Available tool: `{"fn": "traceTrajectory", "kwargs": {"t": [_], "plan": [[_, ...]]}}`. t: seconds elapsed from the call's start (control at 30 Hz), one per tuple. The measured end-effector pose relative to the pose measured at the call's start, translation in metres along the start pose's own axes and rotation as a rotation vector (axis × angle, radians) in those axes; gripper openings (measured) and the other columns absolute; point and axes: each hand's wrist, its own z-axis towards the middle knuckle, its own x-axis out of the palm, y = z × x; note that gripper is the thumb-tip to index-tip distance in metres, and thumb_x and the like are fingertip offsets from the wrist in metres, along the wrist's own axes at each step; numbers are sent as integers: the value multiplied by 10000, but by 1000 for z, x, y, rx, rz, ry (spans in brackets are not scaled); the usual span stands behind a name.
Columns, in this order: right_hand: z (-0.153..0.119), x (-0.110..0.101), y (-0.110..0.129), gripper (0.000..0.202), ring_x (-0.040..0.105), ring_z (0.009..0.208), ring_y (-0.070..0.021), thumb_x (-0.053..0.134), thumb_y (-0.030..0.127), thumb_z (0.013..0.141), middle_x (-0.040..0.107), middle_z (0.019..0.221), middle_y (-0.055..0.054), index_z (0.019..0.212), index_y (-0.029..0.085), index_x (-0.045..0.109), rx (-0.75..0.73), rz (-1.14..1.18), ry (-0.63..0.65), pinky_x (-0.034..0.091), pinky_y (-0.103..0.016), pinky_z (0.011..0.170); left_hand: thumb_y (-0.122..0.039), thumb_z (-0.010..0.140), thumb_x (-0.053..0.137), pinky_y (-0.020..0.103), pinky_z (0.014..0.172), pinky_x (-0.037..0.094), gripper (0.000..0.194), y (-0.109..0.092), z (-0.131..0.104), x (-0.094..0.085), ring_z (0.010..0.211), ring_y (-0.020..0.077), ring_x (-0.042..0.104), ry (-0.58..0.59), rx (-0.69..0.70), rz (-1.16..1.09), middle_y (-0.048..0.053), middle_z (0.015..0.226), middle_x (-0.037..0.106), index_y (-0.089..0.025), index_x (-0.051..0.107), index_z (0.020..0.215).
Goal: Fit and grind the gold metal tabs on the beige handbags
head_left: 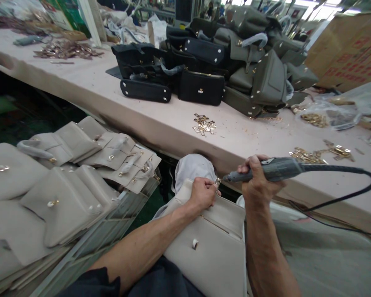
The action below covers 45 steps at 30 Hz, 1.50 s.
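A light grey leather bag (216, 251) lies across my lap, with a small metal clasp near its middle. My left hand (204, 193) is closed at the bag's upper edge, its fingertips pinching a small gold metal plate (217, 181). To the right, my right hand (259, 177) is wrapped round a dark grey electric screwdriver (273, 169), which points left. The tool's tip is close beside the plate; whether they touch I cannot tell. A black cable runs from the tool's rear end.
Black bags (201, 88) and olive bags (269, 80) are heaped on the long table (160, 119). Gold plates (205, 124) lie in front of them, more at the right. Light grey bags (71, 198) fill a crate at left. A cardboard box (346, 51) stands back right.
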Motion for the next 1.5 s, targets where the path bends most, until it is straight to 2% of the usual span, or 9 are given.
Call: {"fn": "traceTrajectory", "kwargs": {"t": [0.23, 0.33, 0.47, 0.6, 0.7, 1.2, 1.3, 1.4, 1.5], "plan": [[-6, 6, -1, 299, 560, 515, -104, 881, 288, 775, 585, 666, 42, 893, 179, 630, -33, -61, 37, 514, -261, 516, -200, 923, 594, 188, 353, 276, 274, 1, 0, -3, 307, 87, 443, 21, 13, -11, -12, 399, 524, -88, 741, 720], [-6, 6, 0, 264, 566, 480, -116, 879, 275, 781, 586, 621, 42, 870, 168, 654, -42, -101, 161, 517, -273, 501, -190, 902, 600, 196, 365, 283, 268, 2, 0, -3, 315, 87, 448, 25, 43, -20, -2, 416, 542, -84, 742, 701], [-1, 4, -1, 267, 561, 439, -122, 886, 316, 778, 591, 582, 42, 830, 164, 673, 28, -187, 357, 504, -272, 454, -209, 856, 615, 192, 353, 283, 247, 7, 0, -2, 315, 83, 452, 45, 76, -88, 11, 452, 573, -89, 728, 671], [7, 7, -3, 263, 548, 426, -110, 891, 315, 775, 600, 585, 46, 803, 177, 669, 27, -213, 420, 499, -263, 438, -300, 839, 636, 191, 331, 273, 275, 12, -1, -3, 295, 77, 431, 72, 85, -163, 21, 484, 602, -105, 711, 660], [9, 11, -3, 229, 538, 420, -110, 874, 293, 796, 579, 563, 54, 815, 184, 674, 37, -201, 463, 491, -264, 436, -309, 811, 642, 195, 320, 265, 263, 13, -2, -5, 287, 74, 430, 70, 100, -184, 51, 544, 656, -103, 716, 665], [2, 5, -3, 254, 524, 423, -105, 900, 304, 763, 574, 575, 48, 828, 173, 693, 98, -191, 425, 459, -254, 417, -395, 822, 646, 193, 321, 259, 325, 13, -7, -8, 287, 100, 445, 119, 157, -151, -2, 417, 526, -124, 703, 653], [3, -3, 1, 267, 527, 440, -104, 906, 300, 749, 590, 599, 37, 826, 169, 687, 168, -161, 478, 445, -247, 420, -465, 833, 654, 192, 310, 227, 390, 11, -5, -6, 275, 106, 436, 123, 128, -93, -8, 387, 495, -137, 676, 623], [18, -9, 15, 242, 503, 445, -89, 873, 296, 776, 586, 636, 35, 812, 177, 665, 203, -12, 563, 441, -246, 432, -556, 822, 675, 194, 309, 202, 453, 10, 0, -5, 265, 108, 428, 123, 115, -77, -7, 375, 495, -139, 673, 646], [51, -16, 36, 208, 456, 454, -61, 824, 265, 808, 566, 671, 47, 844, 190, 633, 140, 177, 459, 455, -233, 470, -592, 810, 679, 192, 324, 206, 474, 8, 3, -4, 260, 99, 392, 108, 113, -79, -17, 348, 471, -136, 682, 682]]}}
